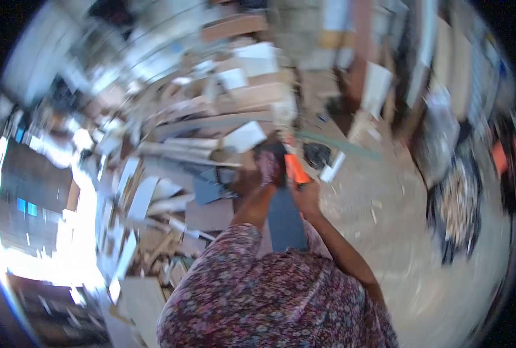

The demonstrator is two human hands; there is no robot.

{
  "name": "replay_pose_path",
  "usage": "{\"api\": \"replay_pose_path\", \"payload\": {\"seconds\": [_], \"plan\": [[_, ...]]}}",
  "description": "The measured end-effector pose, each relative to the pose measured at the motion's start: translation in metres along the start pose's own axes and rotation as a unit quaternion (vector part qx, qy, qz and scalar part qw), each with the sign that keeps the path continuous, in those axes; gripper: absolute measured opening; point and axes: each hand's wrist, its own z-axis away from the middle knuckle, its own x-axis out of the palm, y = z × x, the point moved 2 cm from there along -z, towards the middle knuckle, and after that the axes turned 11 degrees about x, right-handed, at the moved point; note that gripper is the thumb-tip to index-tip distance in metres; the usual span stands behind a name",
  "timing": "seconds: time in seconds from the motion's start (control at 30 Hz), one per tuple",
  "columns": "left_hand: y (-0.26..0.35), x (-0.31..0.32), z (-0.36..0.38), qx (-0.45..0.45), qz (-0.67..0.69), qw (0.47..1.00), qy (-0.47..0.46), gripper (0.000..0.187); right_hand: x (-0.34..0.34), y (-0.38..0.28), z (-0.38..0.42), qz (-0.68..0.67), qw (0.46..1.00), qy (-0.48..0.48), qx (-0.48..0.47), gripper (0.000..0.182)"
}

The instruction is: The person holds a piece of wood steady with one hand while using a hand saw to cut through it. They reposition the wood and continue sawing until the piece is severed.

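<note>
Near the middle of the head view, my right hand [308,197] is closed round the lower end of an orange tool [294,167], whose far end is blurred. My left hand [271,168] is just left of the tool, at the upper end of a dark grey board [286,223]. Motion smears its fingers, and what they hold, if anything, cannot be made out. The board runs down from between my hands toward my patterned clothing.
Scrap boards [234,104] lie heaped ahead and to the left. A black bundle [317,155] and a white strip [332,167] lie on the floor [397,238] at right. Farther right stands an open dark bag [456,203] of small pieces. Tall planks lean behind.
</note>
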Motion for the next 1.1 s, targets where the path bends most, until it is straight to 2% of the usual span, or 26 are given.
{"api": "replay_pose_path", "payload": {"seconds": [0.03,0.07,0.13,0.17,0.2,0.23,0.27,0.3,0.37,0.4,0.43,0.47,0.5,0.73,0.8,1.0,1.1], "plan": [[0.013,-0.066,-0.001,-0.022,-0.010,1.000,-0.003,0.041,0.002,0.010,-0.004,-0.082,0.996,-0.017,-0.032,0.018],[0.016,-0.079,0.007,-0.038,-0.003,0.999,0.005,0.041,0.007,0.015,-0.005,-0.062,0.997,-0.020,-0.042,0.018],[0.032,-0.096,0.014,0.031,-0.001,0.992,0.121,0.031,-0.001,0.015,-0.002,-0.034,0.998,0.000,-0.046,0.018],[0.038,-0.109,0.012,0.035,0.004,0.992,0.124,0.031,0.000,0.005,0.001,-0.031,0.999,0.008,-0.044,0.018],[0.043,-0.117,0.009,0.001,0.088,0.993,0.083,0.028,-0.003,0.003,0.001,-0.032,0.999,0.013,-0.040,0.017],[0.040,-0.118,0.009,-0.033,0.170,0.984,0.042,0.025,0.001,0.007,0.001,-0.033,0.998,0.016,-0.041,0.017],[0.038,-0.122,0.010,-0.019,0.219,0.972,0.088,0.023,0.007,0.011,-0.002,-0.003,0.999,0.015,-0.044,0.018],[0.038,-0.124,0.010,-0.017,0.219,0.972,0.088,0.023,0.010,0.016,-0.003,0.028,0.998,0.014,-0.046,0.018],[0.041,-0.126,0.011,-0.075,0.228,0.968,0.068,0.021,0.006,0.005,0.003,-0.005,0.999,0.011,-0.032,0.019],[0.037,-0.114,0.012,-0.069,0.210,0.968,0.116,0.020,0.004,0.003,0.003,-0.016,0.999,0.010,-0.029,0.019],[0.040,-0.120,0.011,-0.068,0.214,0.967,0.119,0.020,0.002,0.001,0.003,-0.027,0.999,0.009,-0.028,0.019],[0.043,-0.125,0.011,-0.088,0.216,0.970,0.064,0.021,-0.001,-0.001,0.003,-0.010,1.000,-0.010,0.015,0.018],[0.046,-0.130,0.012,-0.107,0.217,0.970,0.008,0.021,-0.001,-0.002,0.003,-0.008,1.000,-0.010,0.014,0.018],[0.050,-0.129,0.008,-0.161,0.192,0.968,0.013,0.029,0.005,-0.002,0.005,0.018,1.000,-0.008,0.005,0.019],[0.053,-0.133,0.010,-0.210,0.224,0.951,0.031,0.035,0.006,0.001,0.003,0.013,1.000,-0.004,-0.005,0.019],[0.044,-0.132,0.010,-0.220,0.246,0.942,0.059,0.030,0.010,0.007,0.001,0.015,1.000,-0.002,0.001,0.020],[0.044,-0.143,0.009,-0.250,0.290,0.922,0.058,0.024,0.012,0.009,0.000,-0.017,0.998,0.022,-0.049,0.020]]}}
